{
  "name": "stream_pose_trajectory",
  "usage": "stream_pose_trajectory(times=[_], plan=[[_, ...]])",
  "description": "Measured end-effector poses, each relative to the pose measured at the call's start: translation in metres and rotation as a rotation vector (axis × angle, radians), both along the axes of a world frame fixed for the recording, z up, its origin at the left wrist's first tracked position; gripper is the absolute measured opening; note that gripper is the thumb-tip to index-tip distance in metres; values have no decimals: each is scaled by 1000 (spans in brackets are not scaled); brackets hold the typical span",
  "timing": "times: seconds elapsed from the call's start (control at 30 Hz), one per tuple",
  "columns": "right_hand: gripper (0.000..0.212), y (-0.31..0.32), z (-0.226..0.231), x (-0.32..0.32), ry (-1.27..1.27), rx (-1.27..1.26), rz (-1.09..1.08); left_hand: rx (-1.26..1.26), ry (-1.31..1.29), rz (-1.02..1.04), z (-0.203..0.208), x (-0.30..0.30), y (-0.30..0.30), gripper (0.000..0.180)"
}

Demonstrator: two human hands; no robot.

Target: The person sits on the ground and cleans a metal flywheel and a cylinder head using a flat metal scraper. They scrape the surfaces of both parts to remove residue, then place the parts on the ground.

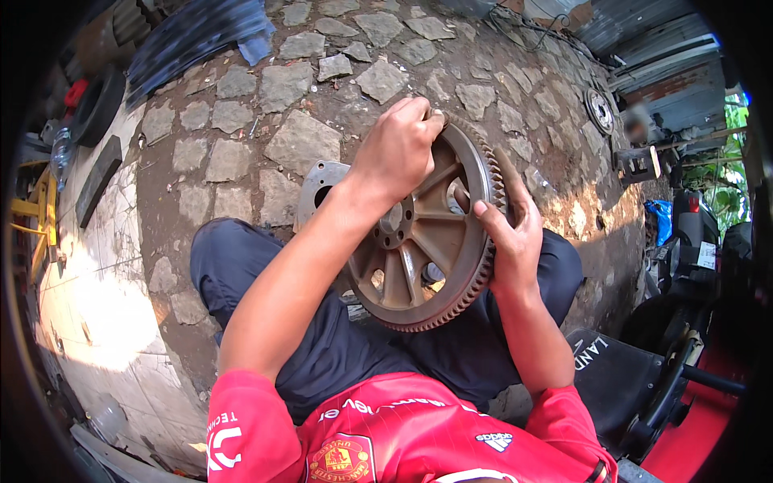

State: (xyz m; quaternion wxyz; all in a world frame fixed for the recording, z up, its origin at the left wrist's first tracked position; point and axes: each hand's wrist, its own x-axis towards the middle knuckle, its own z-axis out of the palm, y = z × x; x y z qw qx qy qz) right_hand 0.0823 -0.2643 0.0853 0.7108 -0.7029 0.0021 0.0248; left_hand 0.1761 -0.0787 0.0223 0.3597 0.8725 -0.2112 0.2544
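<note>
A rusty brown flywheel (pixel 456 235), spoked and with a toothed ring around its edge, stands tilted over my lap between my legs. My right hand (pixel 515 233) grips its toothed rim on the right, the thumb on the near face and the fingers along the outside. Up at the far rim, my left hand (pixel 396 149) is closed with curled fingers; whatever sits in them is hidden. Behind my left wrist shows a grey metal plate (pixel 326 171) with holes, partly covered by the arm and the wheel.
Uneven stone paving (pixel 302 141) spreads ahead. On the left are a tiled strip (pixel 121 241), a dark bar (pixel 98 181), a tyre (pixel 101 105) and a yellow metal frame (pixel 44 217). A black seat (pixel 616 386) stands close on my right; a round metal disc (pixel 598 111) lies farther off.
</note>
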Motion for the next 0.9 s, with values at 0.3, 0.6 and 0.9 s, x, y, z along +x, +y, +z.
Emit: stream_pose_trajectory(times=[0.3,0.6,0.9], plan=[[82,-7,-12,1,-11,-12,-26,-71,-35,-12,-18,-1,0,33],[90,-4,-4,5,5,-25,3,99,124,108,-56,12,22,28],[80,-3,-2,5,-9,-16,12,120,210,200,-68,3,27,17]])
